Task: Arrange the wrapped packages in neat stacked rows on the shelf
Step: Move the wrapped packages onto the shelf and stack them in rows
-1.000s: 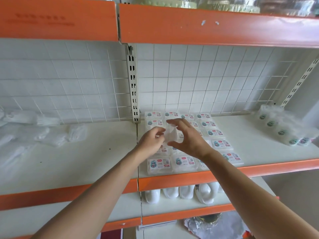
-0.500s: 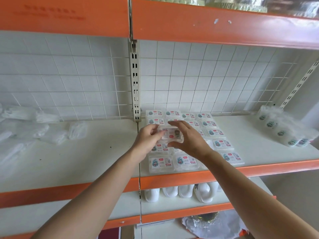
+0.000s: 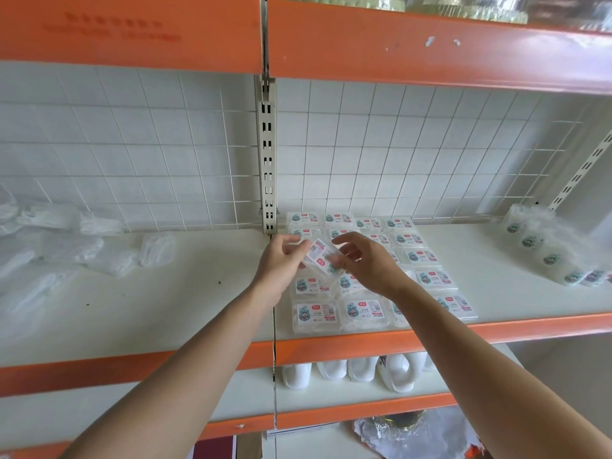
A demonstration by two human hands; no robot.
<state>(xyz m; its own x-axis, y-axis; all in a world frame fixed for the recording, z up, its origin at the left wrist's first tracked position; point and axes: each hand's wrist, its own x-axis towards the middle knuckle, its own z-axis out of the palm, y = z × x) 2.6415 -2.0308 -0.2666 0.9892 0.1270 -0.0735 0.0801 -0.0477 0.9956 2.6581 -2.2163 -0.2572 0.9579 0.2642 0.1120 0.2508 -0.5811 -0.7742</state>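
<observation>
Crumpled clear bags (image 3: pixel 82 246) lie at the far left of the white shelf (image 3: pixel 172 303). By the middle post, the left hand (image 3: pixel 280 265) and the right hand (image 3: pixel 369 266) each pinch one end of a tilted package (image 3: pixel 320 258), just above the rows of packages (image 3: pixel 430 279). A wrapped bundle (image 3: pixel 546 250) sits at the right.

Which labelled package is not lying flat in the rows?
The package pinched between the left hand and right hand, held tilted above the left columns. The other packages lie flat, label up, on the shelf.
</observation>
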